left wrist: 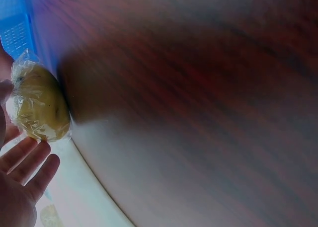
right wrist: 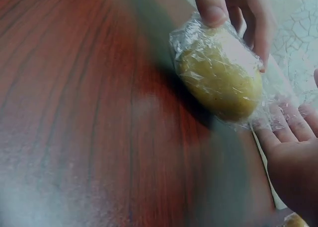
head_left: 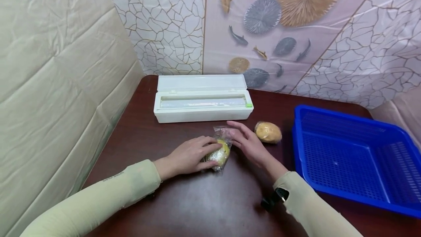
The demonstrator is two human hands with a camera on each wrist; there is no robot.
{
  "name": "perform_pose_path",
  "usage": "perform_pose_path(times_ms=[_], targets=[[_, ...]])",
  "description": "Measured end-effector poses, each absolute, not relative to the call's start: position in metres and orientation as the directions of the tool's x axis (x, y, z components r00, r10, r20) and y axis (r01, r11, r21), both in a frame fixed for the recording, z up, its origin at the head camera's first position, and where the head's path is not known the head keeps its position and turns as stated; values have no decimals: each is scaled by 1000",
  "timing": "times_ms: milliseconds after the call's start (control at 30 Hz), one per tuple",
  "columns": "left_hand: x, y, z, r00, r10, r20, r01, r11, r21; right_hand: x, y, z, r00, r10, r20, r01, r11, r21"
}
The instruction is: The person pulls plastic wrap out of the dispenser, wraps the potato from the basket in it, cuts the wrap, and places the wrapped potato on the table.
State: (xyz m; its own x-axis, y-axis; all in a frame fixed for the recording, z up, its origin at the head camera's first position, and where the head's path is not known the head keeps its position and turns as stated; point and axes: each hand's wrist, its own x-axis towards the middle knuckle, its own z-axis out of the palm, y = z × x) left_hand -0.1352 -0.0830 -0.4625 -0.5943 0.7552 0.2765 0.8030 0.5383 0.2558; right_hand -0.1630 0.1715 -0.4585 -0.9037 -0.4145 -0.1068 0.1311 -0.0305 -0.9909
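Observation:
A yellow-green potato (head_left: 221, 154) wrapped in clear cling film rests on the table in front of me. My left hand (head_left: 189, 155) grips it from the left, thumb on the near side and fingers over the top. Loose film (head_left: 221, 130) sticks out at its far right end. There my right hand (head_left: 251, 147) touches the film with its fingers nearly straight. In the right wrist view the right hand (right wrist: 295, 162) lies palm up beside the potato (right wrist: 218, 83), film spread over the fingers. The left wrist view shows the wrapped potato (left wrist: 42, 103) at its left edge.
Behind the hands stands a white cling film box (head_left: 204, 114), lid raised, a film roll inside and a green tab at its right end. Another wrapped potato (head_left: 268, 132) lies right of my right hand. Farther right is a blue plastic basket (head_left: 338, 160).

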Motion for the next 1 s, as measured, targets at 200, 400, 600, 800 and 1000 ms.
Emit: perform_pose_path(times_ms=[200, 400, 600, 800, 1000], targets=[[-135, -81, -464, -622, 717, 313, 781, 543, 308, -155, 170, -459, -910, -414, -26, 10, 41, -999], [-136, -80, -466, -710, 626, 321, 699, 574, 426, -148, 166, -457, -922, -387, 10, -107, 229, -968], [-135, -80, -466, -793, 542, 278, 598, 605, 525, -141, 164, -458, -905, -412, 101, -252, 331, -909], [-134, -81, -467, -833, 487, 262, 537, 600, 593, -134, 165, -462, -844, -489, 218, -438, 395, -807], [-134, -80, -465, -863, 444, 240, 487, 606, 630, -128, 166, -465, -785, -568, 248, -534, 416, -736]])
